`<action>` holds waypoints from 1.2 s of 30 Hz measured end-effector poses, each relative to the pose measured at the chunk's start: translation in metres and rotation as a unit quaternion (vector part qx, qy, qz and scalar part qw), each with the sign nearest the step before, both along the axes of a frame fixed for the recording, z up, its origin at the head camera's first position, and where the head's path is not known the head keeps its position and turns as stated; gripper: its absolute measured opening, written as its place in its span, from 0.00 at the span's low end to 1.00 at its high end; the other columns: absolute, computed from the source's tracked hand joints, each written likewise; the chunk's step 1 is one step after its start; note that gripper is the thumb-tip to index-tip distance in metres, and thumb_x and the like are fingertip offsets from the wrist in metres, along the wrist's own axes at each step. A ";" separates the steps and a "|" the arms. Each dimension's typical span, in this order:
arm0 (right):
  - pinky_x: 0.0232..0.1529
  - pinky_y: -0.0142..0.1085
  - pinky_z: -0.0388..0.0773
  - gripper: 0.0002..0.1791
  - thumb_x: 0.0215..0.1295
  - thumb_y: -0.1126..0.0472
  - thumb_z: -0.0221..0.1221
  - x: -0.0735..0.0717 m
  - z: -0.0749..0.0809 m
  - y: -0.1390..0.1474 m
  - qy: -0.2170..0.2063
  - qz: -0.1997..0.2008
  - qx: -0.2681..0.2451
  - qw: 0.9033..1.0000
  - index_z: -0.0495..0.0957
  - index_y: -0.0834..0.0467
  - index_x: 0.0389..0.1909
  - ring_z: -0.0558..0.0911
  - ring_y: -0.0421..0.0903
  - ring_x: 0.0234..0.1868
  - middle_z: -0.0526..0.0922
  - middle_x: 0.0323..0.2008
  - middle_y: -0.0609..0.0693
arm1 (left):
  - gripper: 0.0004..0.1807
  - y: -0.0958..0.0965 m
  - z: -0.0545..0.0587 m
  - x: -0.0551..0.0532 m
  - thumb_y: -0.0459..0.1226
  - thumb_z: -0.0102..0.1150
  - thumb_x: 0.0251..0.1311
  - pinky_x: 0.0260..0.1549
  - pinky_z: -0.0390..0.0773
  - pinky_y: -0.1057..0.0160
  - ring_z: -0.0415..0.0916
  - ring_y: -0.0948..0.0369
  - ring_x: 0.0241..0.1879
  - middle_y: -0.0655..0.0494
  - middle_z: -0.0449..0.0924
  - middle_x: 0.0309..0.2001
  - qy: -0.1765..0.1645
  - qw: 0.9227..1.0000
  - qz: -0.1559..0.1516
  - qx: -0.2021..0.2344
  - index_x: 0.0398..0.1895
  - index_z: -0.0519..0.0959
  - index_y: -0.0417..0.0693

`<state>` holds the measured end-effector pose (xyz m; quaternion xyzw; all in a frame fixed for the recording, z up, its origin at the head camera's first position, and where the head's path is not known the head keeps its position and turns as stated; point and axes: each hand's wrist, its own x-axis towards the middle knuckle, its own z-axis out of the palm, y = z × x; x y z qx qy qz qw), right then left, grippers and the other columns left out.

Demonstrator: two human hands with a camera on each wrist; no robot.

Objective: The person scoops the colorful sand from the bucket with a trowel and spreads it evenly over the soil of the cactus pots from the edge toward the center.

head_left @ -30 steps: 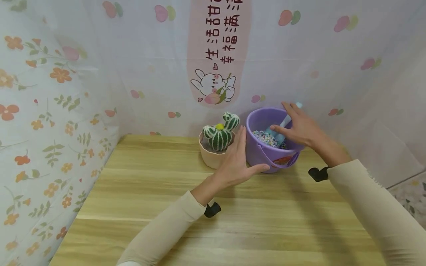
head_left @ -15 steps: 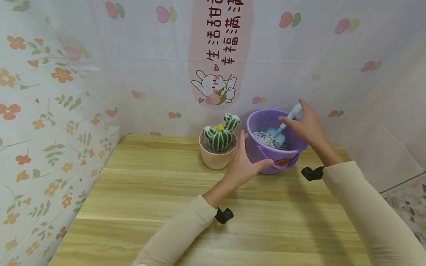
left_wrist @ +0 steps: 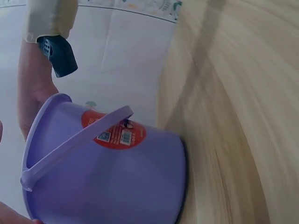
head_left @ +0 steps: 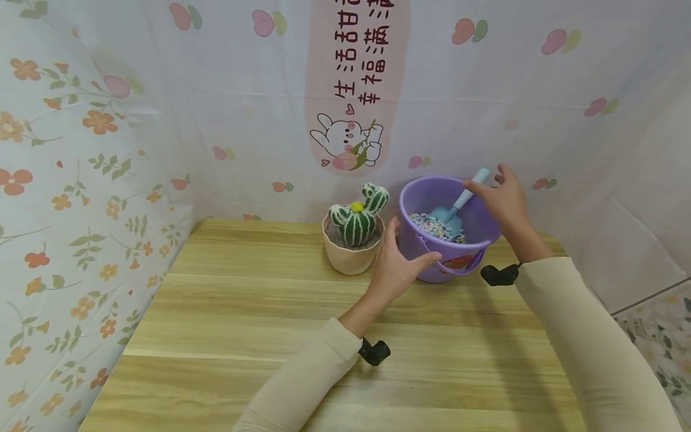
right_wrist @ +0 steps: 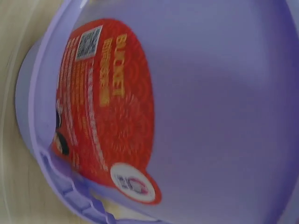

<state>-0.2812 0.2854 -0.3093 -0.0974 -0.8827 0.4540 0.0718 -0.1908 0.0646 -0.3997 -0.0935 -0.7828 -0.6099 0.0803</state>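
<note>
A purple bucket (head_left: pixel 448 255) stands on the wooden table and contains multicoloured pellets (head_left: pixel 432 225). A light-blue toy shovel (head_left: pixel 453 207) rests with its blade on the pellets, its handle leaning up to the right. Near that handle is my right hand (head_left: pixel 507 201), fingers loosely spread over the bucket's right rim, its thumb overlapping the handle's edge. My left hand (head_left: pixel 391 264) lies along the bucket's left side, thumb spread across the front, fingers relaxed. In the left wrist view, fingertips (left_wrist: pixel 14 215) show by the bucket's rim.
Left of the bucket stands a potted crocheted cactus (head_left: pixel 356 225) in a cream pot (head_left: pixel 348 259), close to my left fingers. A patterned cloth (head_left: pixel 243 120) hangs behind the table. The bucket's handle (head_left: pixel 459 270) hangs down in front.
My right hand has loosened from the shovel's handle and shifted right; the shovel stays leaning in the bucket. My left hand has slid slightly right and down, away from the cactus.
</note>
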 end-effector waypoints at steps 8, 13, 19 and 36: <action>0.71 0.49 0.56 0.58 0.62 0.44 0.63 -0.012 -0.009 0.001 0.000 0.015 -0.078 0.997 0.33 0.56 0.78 0.54 0.56 0.75 0.45 0.77 0.59 | 0.58 0.015 -0.006 -0.002 0.55 0.76 0.43 0.66 0.62 0.51 0.57 0.54 0.71 0.55 0.59 0.72 -0.046 0.997 0.005 0.067 0.75 0.54 0.53; 0.68 0.45 0.62 0.55 0.64 0.50 0.63 -0.016 -0.010 -0.001 -0.001 0.010 -0.161 0.987 0.34 0.54 0.78 0.56 0.52 0.74 0.45 0.77 0.55 | 0.60 0.023 -0.013 -0.004 0.50 0.78 0.42 0.68 0.59 0.55 0.55 0.55 0.72 0.53 0.56 0.74 -0.056 0.992 0.026 0.108 0.76 0.51 0.50; 0.69 0.48 0.60 0.51 0.63 0.54 0.64 -0.015 -0.007 -0.001 0.016 -0.006 -0.290 0.957 0.40 0.50 0.78 0.59 0.49 0.74 0.48 0.77 0.52 | 0.61 0.031 -0.024 -0.008 0.50 0.78 0.42 0.68 0.58 0.57 0.53 0.58 0.73 0.55 0.53 0.75 -0.059 0.993 0.033 0.094 0.78 0.49 0.54; 0.69 0.56 0.56 0.43 0.64 0.58 0.64 -0.022 -0.010 0.001 0.036 0.013 -0.397 0.917 0.54 0.54 0.76 0.64 0.47 0.69 0.63 0.64 0.46 | 0.62 0.049 -0.033 -0.016 0.50 0.78 0.42 0.69 0.56 0.55 0.51 0.57 0.74 0.57 0.49 0.77 -0.037 0.994 0.063 0.077 0.78 0.47 0.55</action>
